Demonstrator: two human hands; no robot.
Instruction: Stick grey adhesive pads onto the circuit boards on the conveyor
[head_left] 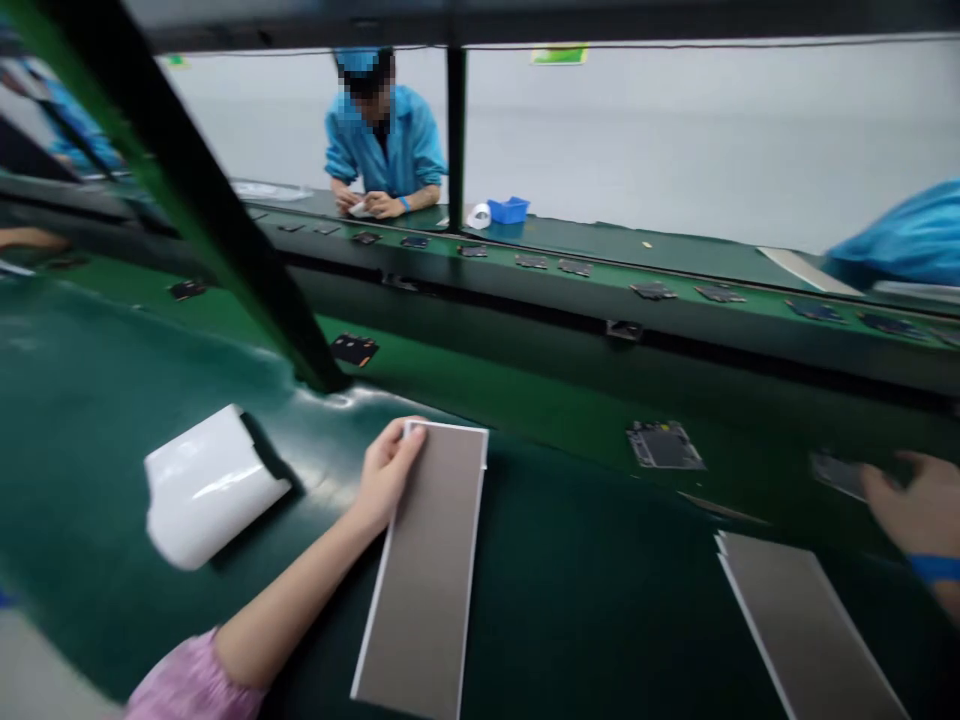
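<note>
My left hand (pixel 390 470) comes from a pink sleeve and pinches the top left corner of a long grey-brown sheet with white edges (pixel 431 570), thumb on top. At the right edge my right hand (pixel 919 495), with a blue wristband, has its thumb against the edge of a dark circuit board (pixel 840 475) over the green belt. Both are blurred, and part of the fingers is hidden. Close to this hand lie more grey-brown sheets (pixel 810 620), loosely stacked. Another circuit board (pixel 666 446) rests on the belt between my hands.
Curled white glossy sheet (pixel 210 490) lies on the green mat (pixel 75 380) at left. A slanted green post (pixel 225 220) stands by the belt. Several boards (pixel 355 349) line the conveyors. Across, a co-worker (pixel 390 150) handles something small near a blue bin (pixel 508 210) and white roll (pixel 478 216).
</note>
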